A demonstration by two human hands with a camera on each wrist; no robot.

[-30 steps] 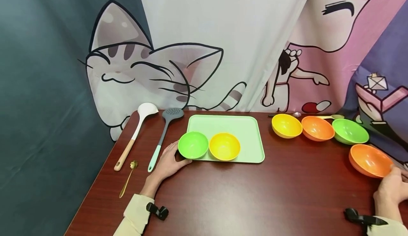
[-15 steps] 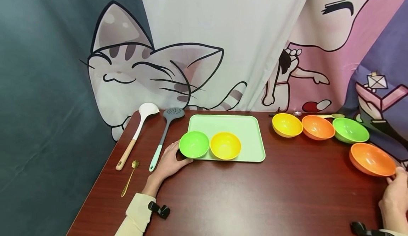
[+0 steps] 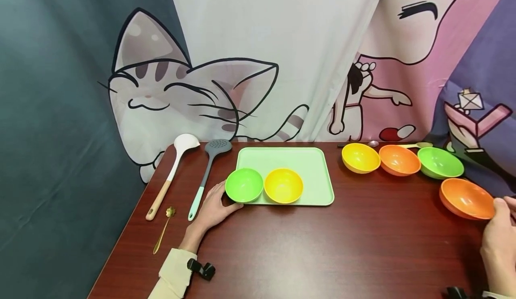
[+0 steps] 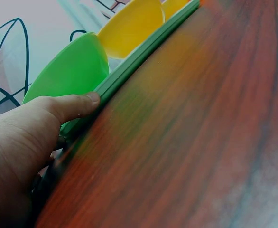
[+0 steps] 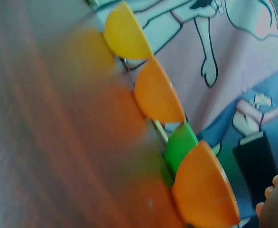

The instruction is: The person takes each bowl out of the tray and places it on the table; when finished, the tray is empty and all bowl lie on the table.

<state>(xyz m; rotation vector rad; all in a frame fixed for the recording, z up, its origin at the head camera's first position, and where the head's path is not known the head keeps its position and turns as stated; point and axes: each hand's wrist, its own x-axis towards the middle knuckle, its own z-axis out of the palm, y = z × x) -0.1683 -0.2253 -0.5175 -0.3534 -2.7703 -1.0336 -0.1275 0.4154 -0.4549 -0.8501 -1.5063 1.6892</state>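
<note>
Wood table (image 3: 322, 245): 2 bowls sit on green tray (image 3: 314, 173), 4 off; left hand (image 3: 211, 209) thumb pressing tray edge, right hand (image 3: 500, 240) fingers relaxed, touching nearest orange bowl (image 3: 465, 198).

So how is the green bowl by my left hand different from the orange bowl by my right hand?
The green bowl stands on the pale green tray, beside a yellow bowl; the orange bowl sits on the bare table, apart from the others. The left hand touches the tray's edge rather than the green bowl; the right hand is at the orange bowl's rim. Both look empty and similarly shaped.
</note>
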